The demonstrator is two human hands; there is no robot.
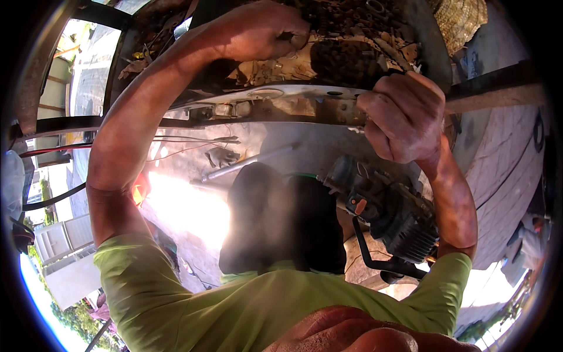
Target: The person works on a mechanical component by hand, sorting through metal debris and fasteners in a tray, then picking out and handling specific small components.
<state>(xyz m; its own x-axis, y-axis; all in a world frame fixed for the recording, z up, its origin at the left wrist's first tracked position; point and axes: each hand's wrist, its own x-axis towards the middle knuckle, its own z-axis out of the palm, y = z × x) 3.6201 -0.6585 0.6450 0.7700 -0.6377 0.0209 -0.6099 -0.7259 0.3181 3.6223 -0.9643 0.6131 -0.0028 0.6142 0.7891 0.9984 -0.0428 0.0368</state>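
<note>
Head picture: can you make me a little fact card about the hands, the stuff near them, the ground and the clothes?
Left hand: left hand over the bench, by small bits; can't tell if it holds anything
Right hand: right hand in a fist at the bench's near edge; its inside is hidden
Near right forearm: dark machine with fins
Ground: grey rod
Clothes: green shirt, black trousers
</note>
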